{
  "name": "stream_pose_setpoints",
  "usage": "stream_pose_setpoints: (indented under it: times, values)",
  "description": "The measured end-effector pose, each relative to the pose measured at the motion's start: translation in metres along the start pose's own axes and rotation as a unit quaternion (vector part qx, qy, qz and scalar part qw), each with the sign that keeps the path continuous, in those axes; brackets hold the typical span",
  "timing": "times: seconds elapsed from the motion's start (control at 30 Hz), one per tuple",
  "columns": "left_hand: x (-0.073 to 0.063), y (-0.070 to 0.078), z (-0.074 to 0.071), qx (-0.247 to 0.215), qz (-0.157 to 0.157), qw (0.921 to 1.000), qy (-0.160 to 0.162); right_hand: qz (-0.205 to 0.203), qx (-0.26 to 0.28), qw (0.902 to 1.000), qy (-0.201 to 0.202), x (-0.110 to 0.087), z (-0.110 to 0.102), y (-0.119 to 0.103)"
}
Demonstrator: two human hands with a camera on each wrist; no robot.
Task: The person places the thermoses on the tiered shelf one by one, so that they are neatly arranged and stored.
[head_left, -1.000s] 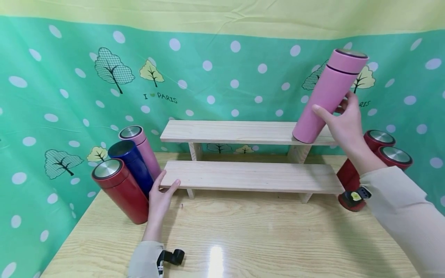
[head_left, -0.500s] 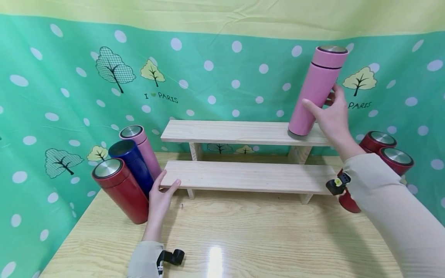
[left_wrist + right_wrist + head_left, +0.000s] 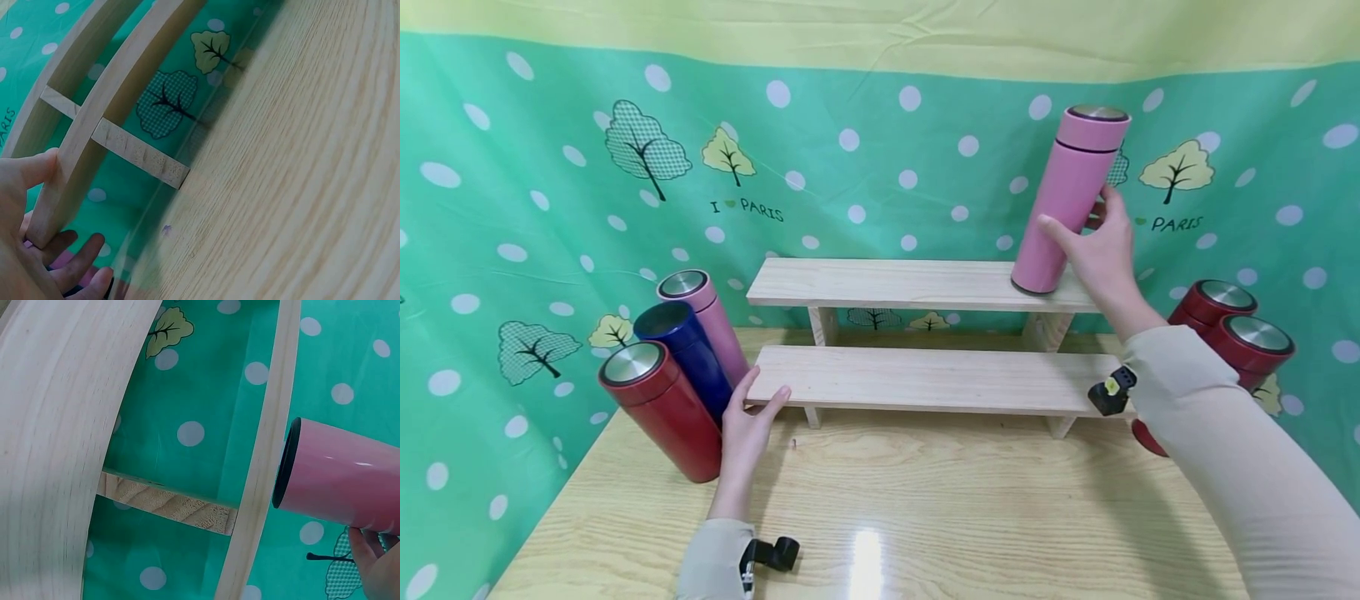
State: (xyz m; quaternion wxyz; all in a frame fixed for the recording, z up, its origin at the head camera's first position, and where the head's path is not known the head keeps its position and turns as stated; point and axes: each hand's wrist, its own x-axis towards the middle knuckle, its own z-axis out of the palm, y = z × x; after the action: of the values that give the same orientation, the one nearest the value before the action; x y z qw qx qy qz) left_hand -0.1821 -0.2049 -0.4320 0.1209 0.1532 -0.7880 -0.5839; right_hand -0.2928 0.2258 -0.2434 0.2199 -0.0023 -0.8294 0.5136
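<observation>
My right hand [image 3: 1096, 250] grips a pink thermos bottle [image 3: 1067, 200] with a silver-topped lid, thumb on its near side. It leans slightly to the right at the right part of the upper board [image 3: 880, 282] of a two-tier wooden shelf. In the right wrist view the dark base of the pink thermos [image 3: 344, 472] is close to the board's edge; whether it touches, I cannot tell. At the left end of the lower board [image 3: 925, 379], my left hand [image 3: 748, 433] holds the corner, and the left wrist view shows the thumb [image 3: 37, 167] against the board.
Left of the shelf stand a red thermos [image 3: 670, 417], a blue one [image 3: 688, 350] and another pink one [image 3: 711, 321]. Two red thermoses [image 3: 1251, 342] stand at the right, partly behind my right arm. A green dotted curtain [image 3: 865, 183] hangs behind the wooden table [image 3: 925, 508].
My right hand has carried the pink thermos to the left, and it has become more upright over the upper board. My left hand has stayed in place.
</observation>
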Motion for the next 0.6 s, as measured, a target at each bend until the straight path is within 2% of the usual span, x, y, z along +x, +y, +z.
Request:
stream_pose_setpoints:
  times: [0.6]
  values:
    - [-0.0004,0.0000,-0.0001,-0.007,0.003,1.0000,-0.001,-0.008,0.003,0.9998,-0.015,-0.0012,0.0042,0.0056]
